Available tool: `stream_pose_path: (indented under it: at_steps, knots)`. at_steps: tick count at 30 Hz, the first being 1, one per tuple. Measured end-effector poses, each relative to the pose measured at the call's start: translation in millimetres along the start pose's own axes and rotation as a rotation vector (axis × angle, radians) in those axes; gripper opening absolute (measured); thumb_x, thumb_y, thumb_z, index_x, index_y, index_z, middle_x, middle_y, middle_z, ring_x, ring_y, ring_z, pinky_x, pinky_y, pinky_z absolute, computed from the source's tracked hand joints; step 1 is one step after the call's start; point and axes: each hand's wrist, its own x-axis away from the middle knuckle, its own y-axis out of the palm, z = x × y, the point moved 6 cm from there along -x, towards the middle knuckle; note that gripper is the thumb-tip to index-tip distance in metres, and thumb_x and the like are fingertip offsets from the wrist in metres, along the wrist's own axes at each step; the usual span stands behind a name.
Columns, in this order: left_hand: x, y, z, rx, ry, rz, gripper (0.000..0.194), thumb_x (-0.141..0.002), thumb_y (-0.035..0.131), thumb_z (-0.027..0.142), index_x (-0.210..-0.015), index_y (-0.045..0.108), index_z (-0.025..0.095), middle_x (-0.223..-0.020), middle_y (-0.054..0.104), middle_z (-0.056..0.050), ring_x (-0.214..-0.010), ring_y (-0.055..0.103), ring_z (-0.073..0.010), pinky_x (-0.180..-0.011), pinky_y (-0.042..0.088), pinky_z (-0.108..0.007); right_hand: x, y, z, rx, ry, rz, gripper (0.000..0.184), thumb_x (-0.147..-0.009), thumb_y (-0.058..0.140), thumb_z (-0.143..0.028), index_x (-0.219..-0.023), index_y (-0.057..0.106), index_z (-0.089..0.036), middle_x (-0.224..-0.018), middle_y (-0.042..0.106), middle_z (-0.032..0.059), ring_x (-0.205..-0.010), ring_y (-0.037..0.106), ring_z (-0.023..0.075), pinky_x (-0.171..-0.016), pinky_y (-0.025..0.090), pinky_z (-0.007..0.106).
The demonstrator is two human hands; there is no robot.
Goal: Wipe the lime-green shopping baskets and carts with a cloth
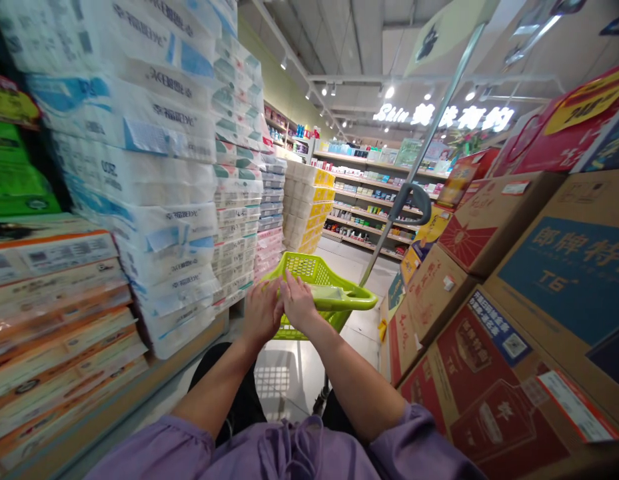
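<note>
"Supermarket lights [390, 92] are shining above the aisle. What are you seeing at far left?"

"Orange-and-white packs [64, 347] are lying stacked along a shelf edge. White paper packs [174, 220] are rising higher just beside them."

"And the hands?"

"Left hand [263, 310] first: it is resting at the left end of the handle [332, 295], fingers bending close together over it. I cannot tell whether they are closing underneath."

"Whose handle?"

"The green shopping cart's [360, 304]; the cart is standing right in front of the person, its near edge facing them. The right hand [299, 300] is lying next to the left, fingers pressing together and pointing forward; their grip I cannot tell."

"Farther right?"

"One metal pole [384, 233] is slanting up near the cart's right corner, with a grey hook [400, 200] jutting out. Cardboard cartons [439, 287] are lining the aisle beyond."
</note>
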Motion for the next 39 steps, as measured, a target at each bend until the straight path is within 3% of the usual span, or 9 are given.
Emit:
stream_pose_path:
  at_steps: [4, 7, 10, 14, 20, 27, 32, 37, 39]
  knots:
    - [0.2, 3.8, 14.9, -0.098, 0.039, -0.074, 0.051, -0.087, 0.049, 0.041, -0.135, 0.046, 0.023, -0.128, 0.058, -0.012, -0.124, 0.042, -0.0372, -0.105, 0.027, -0.058, -11.4, -2.8, 11.9, -0.087, 0.008, -0.013, 0.046, -0.101, 0.026, -0.034, -0.142, 0.043, -0.022, -0.125, 0.063, 0.0076, -0.112, 0.059, 0.0225, -0.096, 0.043, 0.038]
    - [-3.7, 4.5, 10.2, -0.098, 0.055, -0.103, 0.042, -0.089, 0.051, 0.036, -0.13, 0.051, 0.028, -0.117, 0.063, -0.01, -0.118, 0.048, -0.0331, -0.102, 0.032, -0.055, -7.2, -17.2, 25.9, -0.001, 0.058, 0.012, 0.045, -0.1, 0.033, -0.037, -0.14, 0.045, -0.022, -0.13, 0.059, 0.0098, -0.119, 0.054, 0.0247, -0.098, 0.041, 0.042]
    - [-9.1, -2.3, -5.0, -0.027, 0.053, -0.017, 0.04, -0.091, 0.045, 0.03, -0.131, 0.048, 0.024, -0.126, 0.057, -0.013, -0.119, 0.05, -0.0275, -0.099, 0.041, -0.047, 4.5, -25.3, 32.6, 0.147, 0.0, 0.005, 0.038, -0.098, 0.041, -0.037, -0.128, 0.056, -0.022, -0.129, 0.06, 0.011, -0.122, 0.051, 0.0279, -0.1, 0.037, 0.047]
    - [-10.9, -12.5, -17.8, -0.021, -0.032, 0.14, 0.029, -0.092, 0.044, 0.029, -0.116, 0.057, 0.019, -0.133, 0.051, -0.014, -0.128, 0.044, -0.0274, -0.102, 0.042, -0.046, 17.2, -23.2, 38.0, 0.221, -0.078, 0.05, 0.033, -0.097, 0.044, -0.034, -0.121, 0.061, -0.019, -0.124, 0.063, 0.0097, -0.119, 0.053, 0.025, -0.099, 0.037, 0.041]
    - [-6.6, 4.1, 13.6, -0.041, 0.109, -0.03, 0.029, -0.093, 0.044, 0.029, -0.113, 0.062, 0.02, -0.119, 0.063, -0.01, -0.126, 0.046, -0.0284, -0.105, 0.04, -0.049, 34.6, -19.0, 43.3, 0.233, -0.145, 0.224, 0.031, -0.095, 0.048, -0.025, -0.122, 0.059, -0.014, -0.125, 0.062, 0.0118, -0.124, 0.048, 0.0235, -0.101, 0.033, 0.038]
    - [-7.6, 5.7, -2.5, -0.016, 0.064, 0.019, 0.043, -0.092, 0.039, 0.024, -0.134, 0.047, 0.016, -0.129, 0.056, -0.015, -0.127, 0.046, -0.0268, -0.107, 0.04, -0.05, 42.4, -22.1, 46.5, 0.226, -0.182, 0.27, 0.03, -0.093, 0.049, -0.022, -0.122, 0.058, -0.016, -0.124, 0.062, 0.0099, -0.123, 0.048, 0.0227, -0.1, 0.034, 0.038]
    - [-3.6, 13.5, 17.3, 0.028, 0.266, -0.085, 0.044, -0.089, 0.04, 0.018, -0.132, 0.049, 0.018, -0.131, 0.056, -0.011, -0.131, 0.041, -0.0258, -0.11, 0.037, -0.047, 41.8, -22.5, 46.1, 0.21, -0.146, 0.283, 0.03, -0.094, 0.047, -0.022, -0.12, 0.059, -0.017, -0.124, 0.062, 0.0107, -0.124, 0.048, 0.0232, -0.1, 0.035, 0.038]
    - [-12.4, 7.4, 10.4, 0.029, 0.081, -0.017, 0.041, -0.089, 0.039, 0.018, -0.128, 0.051, 0.016, -0.122, 0.059, -0.013, -0.12, 0.05, -0.0246, -0.106, 0.041, -0.045, 42.0, -22.2, 43.2, 0.196, -0.163, 0.292, 0.029, -0.093, 0.048, -0.021, -0.12, 0.059, -0.016, -0.123, 0.062, 0.0105, -0.123, 0.049, 0.0231, -0.1, 0.035, 0.038]
    - [-12.6, 8.8, 18.1, 0.02, 0.101, -0.034, 0.04, -0.088, 0.04, 0.017, -0.125, 0.054, 0.015, -0.121, 0.06, -0.013, -0.121, 0.049, -0.0256, -0.106, 0.04, -0.046, 42.0, -21.6, 44.2, 0.199, -0.138, 0.28, 0.029, -0.093, 0.048, -0.021, -0.119, 0.059, -0.016, -0.123, 0.062, 0.011, -0.123, 0.049, 0.0236, -0.1, 0.035, 0.038]
